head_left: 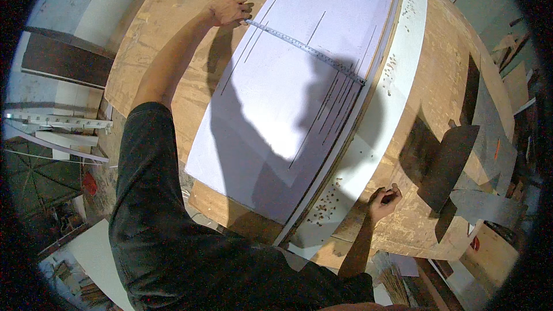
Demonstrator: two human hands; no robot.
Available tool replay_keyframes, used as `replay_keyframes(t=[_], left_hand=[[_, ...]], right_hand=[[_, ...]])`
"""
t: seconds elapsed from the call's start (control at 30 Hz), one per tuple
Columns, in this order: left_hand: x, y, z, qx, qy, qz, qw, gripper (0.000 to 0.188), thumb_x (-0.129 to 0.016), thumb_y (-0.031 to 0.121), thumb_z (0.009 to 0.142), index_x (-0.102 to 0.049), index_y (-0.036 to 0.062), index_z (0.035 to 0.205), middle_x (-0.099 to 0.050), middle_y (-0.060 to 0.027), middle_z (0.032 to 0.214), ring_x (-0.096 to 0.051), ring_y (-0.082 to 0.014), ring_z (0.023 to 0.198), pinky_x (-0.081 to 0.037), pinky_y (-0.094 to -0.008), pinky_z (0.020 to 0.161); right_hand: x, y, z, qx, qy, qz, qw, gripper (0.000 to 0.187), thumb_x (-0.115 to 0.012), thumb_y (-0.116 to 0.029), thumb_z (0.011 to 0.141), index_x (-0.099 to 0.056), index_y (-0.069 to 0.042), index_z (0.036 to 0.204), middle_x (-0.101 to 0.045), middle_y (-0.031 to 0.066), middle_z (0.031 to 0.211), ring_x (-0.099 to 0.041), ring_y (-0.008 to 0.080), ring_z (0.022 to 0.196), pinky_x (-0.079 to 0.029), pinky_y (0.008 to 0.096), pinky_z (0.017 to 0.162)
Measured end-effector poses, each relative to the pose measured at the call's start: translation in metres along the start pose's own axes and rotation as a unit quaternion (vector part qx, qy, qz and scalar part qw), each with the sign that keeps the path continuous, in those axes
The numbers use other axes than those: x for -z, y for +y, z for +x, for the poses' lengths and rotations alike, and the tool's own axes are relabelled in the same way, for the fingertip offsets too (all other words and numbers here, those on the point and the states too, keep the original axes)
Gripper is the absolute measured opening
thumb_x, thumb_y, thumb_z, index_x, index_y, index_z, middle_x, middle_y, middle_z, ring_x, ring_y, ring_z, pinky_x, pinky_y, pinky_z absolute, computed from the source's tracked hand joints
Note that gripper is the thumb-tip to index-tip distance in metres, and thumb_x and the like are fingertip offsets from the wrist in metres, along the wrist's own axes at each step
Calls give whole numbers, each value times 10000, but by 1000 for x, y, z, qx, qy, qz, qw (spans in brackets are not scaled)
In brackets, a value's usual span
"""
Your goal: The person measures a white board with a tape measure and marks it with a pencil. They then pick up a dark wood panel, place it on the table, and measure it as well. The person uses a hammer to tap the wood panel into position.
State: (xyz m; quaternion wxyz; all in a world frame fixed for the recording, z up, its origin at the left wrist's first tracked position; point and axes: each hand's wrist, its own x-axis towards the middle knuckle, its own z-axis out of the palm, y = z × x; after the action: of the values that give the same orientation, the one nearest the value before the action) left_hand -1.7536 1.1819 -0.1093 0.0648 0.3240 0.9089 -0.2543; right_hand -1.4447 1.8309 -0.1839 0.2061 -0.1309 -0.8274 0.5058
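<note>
A thin, pale ruler (305, 48) with measuring marks lies slantwise across a white sheet (247, 121) that bears several dark straight lines. My left hand (230, 10) reaches past the sheet's left edge, its thumb and fingers gripping the ruler's near-left end. The far end of the ruler meets a long raised strip (345, 132) along the sheet's right side. Lower right, my right hand (385, 200) is curled above the wooden tabletop (443, 75); a dark gap shows between the fingers, and what they hold, if anything, cannot be made out.
Right of the strip runs a white band (412, 29) with small brown bits scattered on it. Dark curved sheet pieces (452, 167) stand on the table's right side. Boards (66, 60) lean at the left, and a bundle of bristles (393, 285) sits below the table's near edge.
</note>
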Motion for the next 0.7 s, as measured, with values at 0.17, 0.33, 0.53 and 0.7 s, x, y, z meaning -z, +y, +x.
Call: replay_keyframes(t=[0.17,0.33,0.53,0.7], left_hand=[[0,-1,-2,-24,21,1,999,304,-545,300,856,-587,208,1143,-523,-30,1294,-500,-203,1158,-505,-364,841],[1,-1,0,-17,-2,-5,1000,303,-520,298,873,-586,203,1153,-515,-28,1313,-492,-202,1169,-502,-360,855],[0,-1,2,-13,-12,-17,1000,296,-512,294,879,-601,195,1144,-517,-27,1316,-488,-205,1173,-502,-357,863],[-4,-2,-1,-18,25,-14,999,286,-525,287,870,-608,201,1129,-535,-17,1275,-502,-205,1142,-509,-366,854]], right_hand=[[1,-6,1,15,0,-46,999,305,-601,-118,878,-514,-24,1155,-421,0,736,-398,79,585,-338,235,529],[1,-16,2,33,-17,-91,995,281,-525,-8,894,-494,17,1172,-457,12,822,-404,70,642,-368,207,576],[4,-7,-1,-17,-24,-46,999,273,-526,-7,902,-498,17,1173,-456,12,827,-409,70,667,-381,202,611],[2,-13,0,6,-22,-47,999,266,-515,8,902,-493,20,1166,-444,13,853,-399,71,672,-383,204,613]])
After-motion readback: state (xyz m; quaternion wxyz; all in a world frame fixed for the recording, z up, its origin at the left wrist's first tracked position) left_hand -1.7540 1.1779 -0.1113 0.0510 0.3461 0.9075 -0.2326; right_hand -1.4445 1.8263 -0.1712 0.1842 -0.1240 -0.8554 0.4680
